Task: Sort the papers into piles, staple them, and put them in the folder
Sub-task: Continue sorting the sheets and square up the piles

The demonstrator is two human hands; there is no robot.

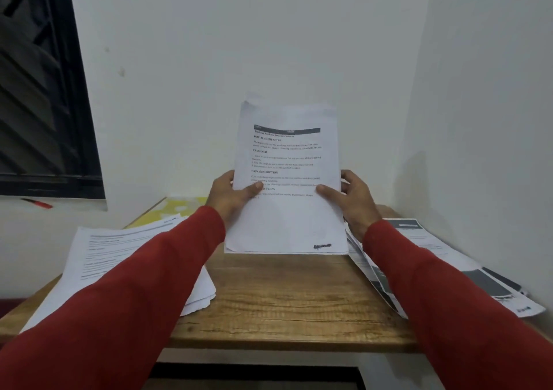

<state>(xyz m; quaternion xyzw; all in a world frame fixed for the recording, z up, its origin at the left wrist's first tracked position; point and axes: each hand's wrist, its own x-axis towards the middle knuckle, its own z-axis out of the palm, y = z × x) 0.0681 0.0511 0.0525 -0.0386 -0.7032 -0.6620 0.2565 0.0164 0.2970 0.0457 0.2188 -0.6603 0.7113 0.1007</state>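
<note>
- Left hand (232, 193) and right hand (353, 193) pinch the printed sheets (287, 210) by their side edges, upright.
- Bare wooden desk (284, 300) lies between the left pile (98, 258) and right pile (478, 270).

A plain room corner — wooden desk (287, 300), white walls (209, 60), dark window (39, 90).

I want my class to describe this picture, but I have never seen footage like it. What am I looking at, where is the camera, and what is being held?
There is no machine here. A camera worn on a person's head looks down at their own two arms in red sleeves. The left hand and right hand hold a printed sheaf of papers upright, its bottom edge at the wooden table. One paper pile lies at the left, another pile at the right. A yellow folder lies behind.
</note>
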